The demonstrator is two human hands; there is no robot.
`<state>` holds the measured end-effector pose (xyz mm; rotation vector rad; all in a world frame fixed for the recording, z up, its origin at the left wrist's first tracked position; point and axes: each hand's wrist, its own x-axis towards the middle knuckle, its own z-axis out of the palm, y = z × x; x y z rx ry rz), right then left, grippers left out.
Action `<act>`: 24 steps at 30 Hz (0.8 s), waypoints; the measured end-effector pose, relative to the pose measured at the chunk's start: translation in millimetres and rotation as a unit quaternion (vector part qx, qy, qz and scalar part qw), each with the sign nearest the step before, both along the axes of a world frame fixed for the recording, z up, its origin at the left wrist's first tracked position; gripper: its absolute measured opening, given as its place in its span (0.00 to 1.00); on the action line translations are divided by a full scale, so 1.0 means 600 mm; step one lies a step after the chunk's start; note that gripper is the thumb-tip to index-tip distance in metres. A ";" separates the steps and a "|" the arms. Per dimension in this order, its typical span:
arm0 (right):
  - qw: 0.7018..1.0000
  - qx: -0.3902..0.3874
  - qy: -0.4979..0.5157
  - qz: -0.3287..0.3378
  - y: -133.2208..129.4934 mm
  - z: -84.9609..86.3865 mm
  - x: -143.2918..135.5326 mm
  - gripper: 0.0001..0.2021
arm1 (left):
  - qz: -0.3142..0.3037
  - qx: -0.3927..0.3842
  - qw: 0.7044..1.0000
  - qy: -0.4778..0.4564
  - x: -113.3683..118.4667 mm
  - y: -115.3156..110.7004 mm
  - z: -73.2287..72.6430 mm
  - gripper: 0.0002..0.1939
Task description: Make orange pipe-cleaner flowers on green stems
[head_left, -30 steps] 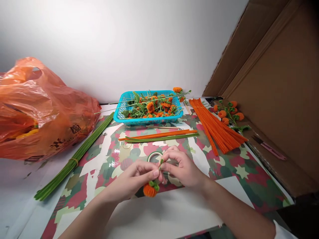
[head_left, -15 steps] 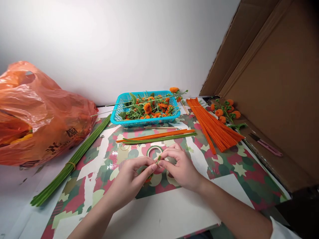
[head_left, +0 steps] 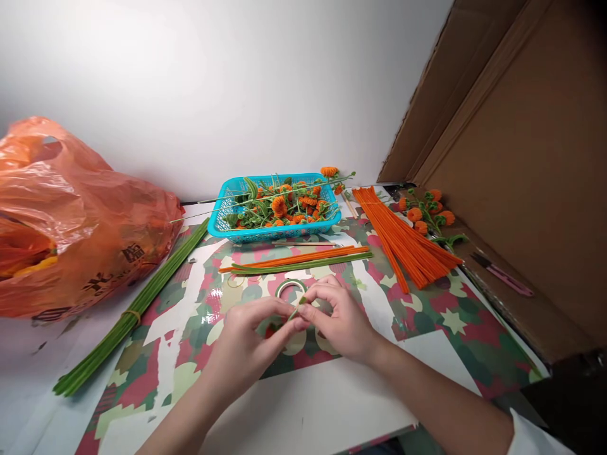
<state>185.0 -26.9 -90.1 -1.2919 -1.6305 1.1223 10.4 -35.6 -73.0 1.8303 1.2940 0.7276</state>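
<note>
A thin green stem [head_left: 294, 312] runs between my two hands at the middle of the table. My left hand [head_left: 258, 335] pinches it from the left, with a small orange piece [head_left: 270, 330] partly hidden behind the fingers. My right hand [head_left: 339, 319] is closed on the stem's upper end, fingertips almost touching the left ones. Just behind the fingertips lies a roll of green tape [head_left: 291, 289]. Farther back, orange and green fuzzy sticks [head_left: 303, 258] lie side by side.
A blue basket [head_left: 275, 235] holds orange flowers and green stems. Green sticks [head_left: 156, 278] and an orange plastic bag [head_left: 85, 221] are left. Orange sticks [head_left: 403, 240], flowers [head_left: 420, 215] and a pink-handled cutter [head_left: 507, 278] are right. White board [head_left: 308, 404] lies in front.
The stem between the fingers now slants down to the left and shows more of its length. The orange piece shows farther left. The view has shifted slightly.
</note>
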 end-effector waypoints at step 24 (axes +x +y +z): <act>0.999 0.024 -0.002 0.024 0.004 0.001 0.005 0.04 | -0.018 0.187 0.980 0.067 -0.011 0.002 -0.004 0.04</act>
